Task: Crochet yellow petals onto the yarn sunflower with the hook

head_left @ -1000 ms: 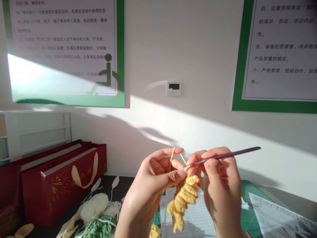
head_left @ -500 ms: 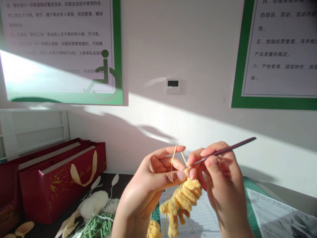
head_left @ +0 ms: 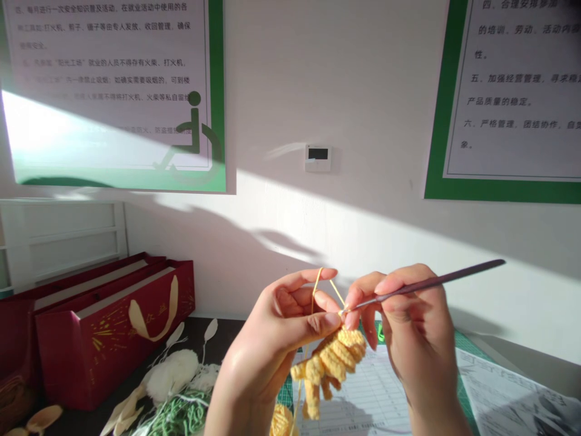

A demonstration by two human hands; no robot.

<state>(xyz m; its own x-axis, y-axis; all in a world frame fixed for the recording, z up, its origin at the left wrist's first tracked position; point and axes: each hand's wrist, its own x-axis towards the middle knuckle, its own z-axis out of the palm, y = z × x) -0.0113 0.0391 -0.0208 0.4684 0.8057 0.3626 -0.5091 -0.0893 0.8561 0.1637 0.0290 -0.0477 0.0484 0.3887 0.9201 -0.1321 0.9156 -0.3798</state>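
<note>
My left hand (head_left: 290, 321) pinches the top edge of a yellow crochet piece (head_left: 336, 357), whose ruffled, curled strips hang below the fingers. Yellow yarn (head_left: 313, 290) loops over the raised left index finger and runs down past the palm. In my right hand (head_left: 408, 309) is a crochet hook (head_left: 454, 276) with a dark purple handle, held like a pencil. Its thin metal tip meets the piece at the left thumb, close to the right fingertips. The exact stitch at the tip is too small to make out. A yellow yarn ball (head_left: 282, 420) lies below, partly cut off by the frame.
Printed papers (head_left: 376, 387) lie on a green cutting mat (head_left: 467, 351). To the left are white yarn (head_left: 172, 375), green yarn (head_left: 181, 415) and a red gift bag (head_left: 113, 333). A white wall with a small control panel (head_left: 318, 158) rises behind.
My right hand and the hook have shifted slightly right, with the handle lying flatter. The hanging crochet piece has risen a little. My left hand has hardly moved.
</note>
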